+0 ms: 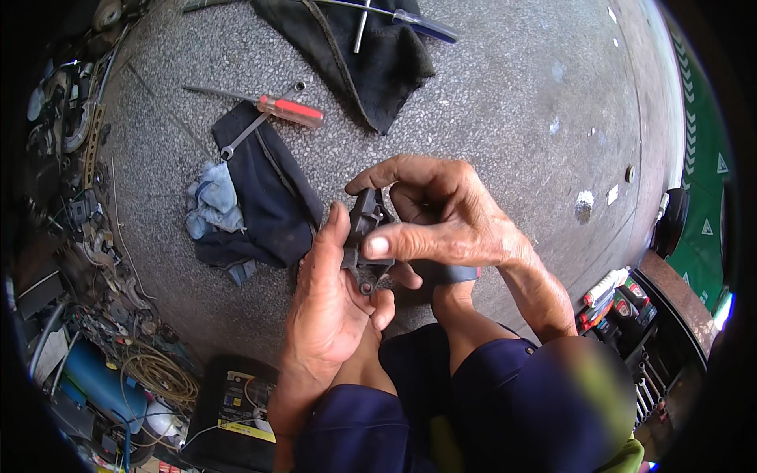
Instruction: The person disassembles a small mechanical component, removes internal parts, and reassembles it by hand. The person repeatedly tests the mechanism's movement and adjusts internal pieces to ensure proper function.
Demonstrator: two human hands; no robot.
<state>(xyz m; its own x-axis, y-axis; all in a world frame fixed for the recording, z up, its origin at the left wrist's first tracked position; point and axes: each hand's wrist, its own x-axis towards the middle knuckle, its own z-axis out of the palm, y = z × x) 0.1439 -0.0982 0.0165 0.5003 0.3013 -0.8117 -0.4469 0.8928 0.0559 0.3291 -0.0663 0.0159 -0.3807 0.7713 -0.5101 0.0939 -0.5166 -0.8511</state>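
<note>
A black, blocky part [364, 211] with a metal lug and hole at its lower end, resembling a small brake caliper, is held above the floor between my hands. My left hand [319, 327] supports it from the left, thumb along its side and fingers curled underneath. From the right, my right hand [465, 217] grips it, thumb across its front and index finger on its top end. The palms hide some of it. Beyond lie a red-handled screwdriver [292, 111] and a combination wrench [256, 131], by a dark cloth [276, 193] and a pale blue rag [214, 197].
A blue-handled screwdriver [426, 26] and a metal rod [362, 27] rest on another dark cloth [394, 79] farther off. Scrap parts [79, 209] and a coiled hose [162, 374] crowd the left. At right, wrenches [650, 386] and bottles [607, 288] stand before a green barrier [702, 217].
</note>
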